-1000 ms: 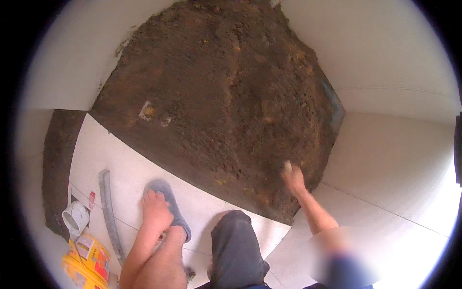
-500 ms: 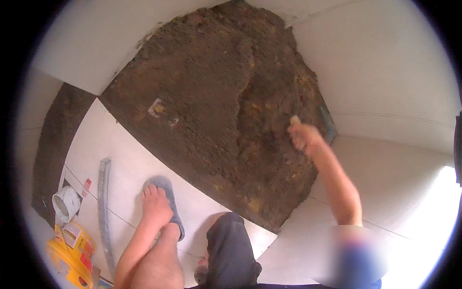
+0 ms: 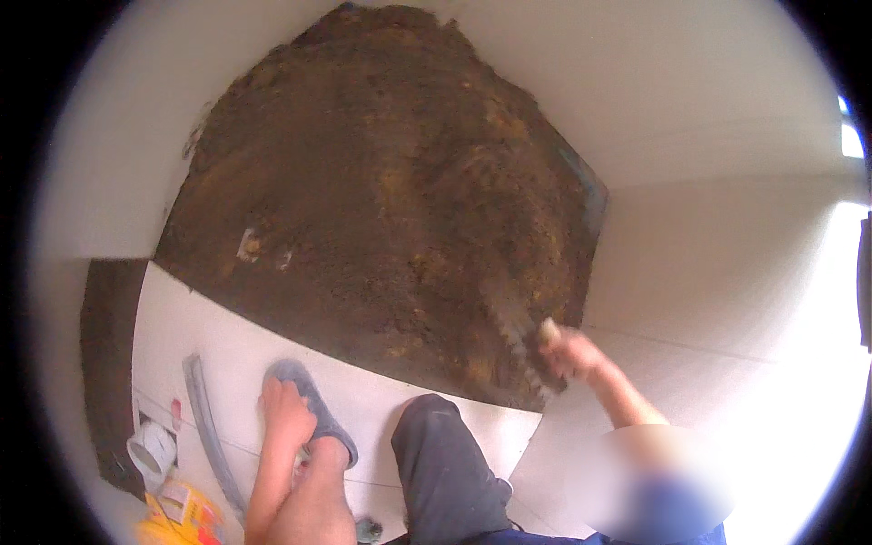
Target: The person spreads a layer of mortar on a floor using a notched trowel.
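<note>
My right hand [image 3: 572, 354] is closed round the pale handle of a trowel [image 3: 515, 331]. Its long greyish blade, with an edge that looks notched, is smeared by motion and lies low over the right near part of a brown, earthy-looking bed [image 3: 363, 200]. My left hand [image 3: 286, 413] rests on top of the grey slip-on shoe [image 3: 336, 436] on my left foot, its fingers laid over the shoe and holding no tool. My bent right knee [image 3: 431, 445], in dark trousers, is beside it.
Pale floor tiles [image 3: 227, 327] border the bed on my side; pale walls [image 3: 690, 100] rise around it. At left lie a grey metal bar [image 3: 202, 400], a white pipe opening [image 3: 153, 450], a small red-and-white piece [image 3: 176, 413] and a yellow bucket [image 3: 186, 513]. A whitish patch [image 3: 247, 245] marks the bed.
My right hand has drawn the trowel nearer to me along the bed's right side, and the surface there looks smoother. The view has shifted; my left hand stays on the shoe.
</note>
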`<action>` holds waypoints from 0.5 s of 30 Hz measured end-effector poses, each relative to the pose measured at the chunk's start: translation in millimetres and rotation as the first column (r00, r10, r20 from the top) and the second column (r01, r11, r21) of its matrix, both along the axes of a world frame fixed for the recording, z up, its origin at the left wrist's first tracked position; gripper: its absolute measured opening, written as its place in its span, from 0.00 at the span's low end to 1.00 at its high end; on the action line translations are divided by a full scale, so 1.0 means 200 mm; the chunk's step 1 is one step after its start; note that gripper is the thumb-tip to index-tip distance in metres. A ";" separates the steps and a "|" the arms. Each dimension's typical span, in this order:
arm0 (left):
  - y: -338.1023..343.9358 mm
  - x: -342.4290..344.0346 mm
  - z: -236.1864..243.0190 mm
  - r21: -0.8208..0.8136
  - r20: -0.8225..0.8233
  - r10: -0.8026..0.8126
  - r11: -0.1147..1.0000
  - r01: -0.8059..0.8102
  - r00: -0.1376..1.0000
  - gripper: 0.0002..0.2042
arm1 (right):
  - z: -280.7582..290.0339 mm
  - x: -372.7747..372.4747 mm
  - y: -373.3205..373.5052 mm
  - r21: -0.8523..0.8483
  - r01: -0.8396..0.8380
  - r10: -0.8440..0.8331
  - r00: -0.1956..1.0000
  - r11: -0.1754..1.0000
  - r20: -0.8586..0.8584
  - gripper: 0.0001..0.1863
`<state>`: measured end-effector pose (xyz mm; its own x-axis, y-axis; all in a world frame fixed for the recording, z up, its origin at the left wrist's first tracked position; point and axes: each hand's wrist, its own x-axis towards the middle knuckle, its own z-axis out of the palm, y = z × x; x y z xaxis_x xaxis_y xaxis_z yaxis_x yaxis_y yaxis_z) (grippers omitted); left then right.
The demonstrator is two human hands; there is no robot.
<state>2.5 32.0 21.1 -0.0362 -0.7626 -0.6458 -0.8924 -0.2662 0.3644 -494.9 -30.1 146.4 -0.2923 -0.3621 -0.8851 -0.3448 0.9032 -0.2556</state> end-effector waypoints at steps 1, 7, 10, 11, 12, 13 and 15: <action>-0.01 0.00 0.02 0.018 -0.002 -0.009 1.000 0.009 1.000 0.13 | -0.02 -0.05 0.19 0.014 0.046 -0.046 0.998 0.999 -0.038 0.16; 0.05 0.02 0.03 0.016 0.026 -0.019 1.000 0.019 0.999 0.12 | -0.12 -0.08 0.59 -0.194 0.144 -0.173 0.975 0.970 -0.137 0.09; 0.03 0.07 0.08 0.064 0.076 -0.014 0.998 0.009 0.997 0.13 | -0.49 -0.06 0.21 -0.257 0.055 -0.103 0.979 0.965 -0.177 0.06; 0.02 0.05 0.06 0.046 0.073 -0.031 0.999 0.027 0.997 0.13 | -0.70 -0.13 0.03 -0.309 -0.033 -0.051 0.964 0.951 -0.260 0.06; 0.05 0.12 0.10 0.049 0.132 -0.025 0.999 0.019 0.991 0.13 | -0.77 0.09 -0.26 -0.262 0.036 -0.100 0.967 0.964 -0.236 0.13; 0.00 0.03 0.05 0.029 0.070 -0.049 0.998 0.047 0.996 0.13 | -0.96 -0.20 -0.43 -0.264 -0.265 0.087 0.839 0.927 -0.537 0.13; -0.05 -0.08 -0.01 0.010 -0.040 -0.087 0.996 0.087 0.995 0.12 | -1.04 -0.63 -0.62 -0.215 -0.553 0.376 0.756 0.805 -0.536 0.10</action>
